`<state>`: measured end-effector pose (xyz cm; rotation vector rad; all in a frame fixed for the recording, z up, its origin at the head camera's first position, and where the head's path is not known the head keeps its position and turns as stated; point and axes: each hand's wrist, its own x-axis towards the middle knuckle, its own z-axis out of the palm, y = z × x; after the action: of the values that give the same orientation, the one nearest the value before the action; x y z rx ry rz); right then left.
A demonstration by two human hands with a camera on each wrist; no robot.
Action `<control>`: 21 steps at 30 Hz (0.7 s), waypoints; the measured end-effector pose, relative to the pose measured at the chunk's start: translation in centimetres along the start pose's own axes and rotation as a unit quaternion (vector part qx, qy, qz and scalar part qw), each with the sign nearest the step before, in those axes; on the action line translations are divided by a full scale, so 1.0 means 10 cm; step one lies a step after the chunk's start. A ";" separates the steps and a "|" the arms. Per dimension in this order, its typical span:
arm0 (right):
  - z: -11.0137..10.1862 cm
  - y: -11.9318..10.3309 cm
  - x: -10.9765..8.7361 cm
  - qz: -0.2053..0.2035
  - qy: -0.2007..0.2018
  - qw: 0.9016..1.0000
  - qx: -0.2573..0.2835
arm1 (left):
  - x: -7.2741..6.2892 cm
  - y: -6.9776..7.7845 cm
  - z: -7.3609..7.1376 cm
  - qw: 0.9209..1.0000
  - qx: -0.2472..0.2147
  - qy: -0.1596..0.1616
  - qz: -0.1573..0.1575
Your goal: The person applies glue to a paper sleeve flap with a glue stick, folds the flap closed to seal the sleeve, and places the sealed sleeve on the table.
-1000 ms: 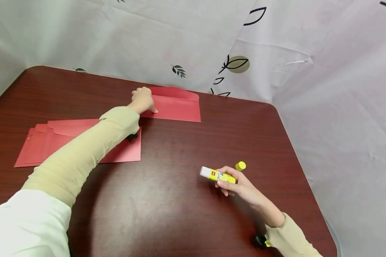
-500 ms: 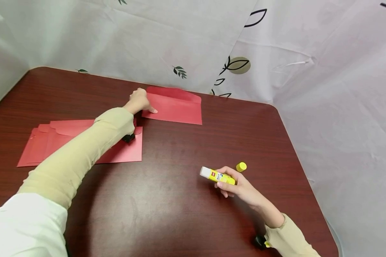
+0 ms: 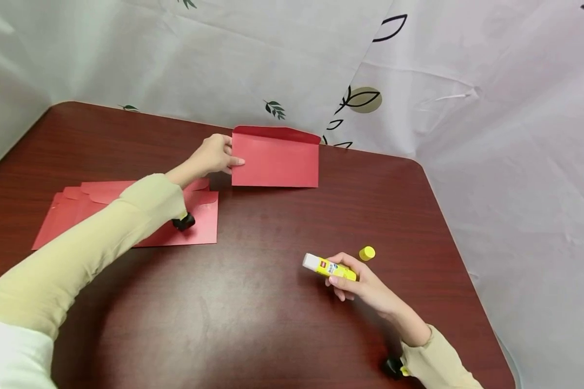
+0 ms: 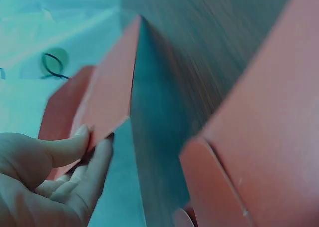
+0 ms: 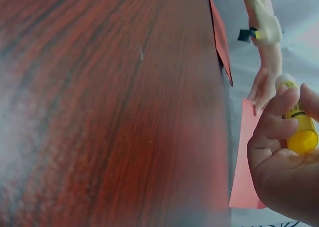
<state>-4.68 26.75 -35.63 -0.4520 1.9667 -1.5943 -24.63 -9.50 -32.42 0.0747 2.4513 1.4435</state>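
At the far side of the table, my left hand [image 3: 215, 154] pinches the left edge of a red envelope [image 3: 275, 162] between thumb and fingers. The envelope's flap stands open along its top, and in the left wrist view the envelope [image 4: 112, 80] looks tilted up off the table. My right hand [image 3: 352, 278] holds a yellow glue stick [image 3: 338, 270], its white end pointing left. From the right wrist view, fingers are curled round the glue stick [image 5: 300, 122]. The yellow cap [image 3: 367, 253] lies on the table just beyond the right hand.
Several red envelopes [image 3: 206, 224] lie overlapping at the left, partly hidden under my left forearm. The dark wooden table [image 3: 253, 302] has a pale patterned curtain [image 3: 199, 59] along its far and right sides. A black wrist camera [image 3: 184, 221] hangs below the left sleeve.
My left hand has lifted the far envelope off the table and drawn it slightly right, tilting it up. The left forearm has swung lower. The right hand with the glue stick has stayed put.
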 end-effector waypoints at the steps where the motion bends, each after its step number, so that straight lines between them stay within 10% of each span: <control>1: 0.00 0.00 0.00 -0.002 -0.001 1.000 0.001 | -0.05 0.01 0.00 1.000 -0.018 -0.002 0.004; 9: -0.01 0.00 0.00 -0.001 -0.005 1.000 0.003 | -0.50 0.07 0.01 0.999 -0.042 -0.021 0.008; 21: -0.03 -0.01 0.02 -0.022 -0.009 1.000 0.007 | -1.04 -0.13 0.18 0.986 -0.097 -0.133 -0.016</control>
<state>-5.04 26.88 -35.51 -0.5045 1.9430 -1.6248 -14.07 -10.66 -32.01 0.1727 2.0826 1.5408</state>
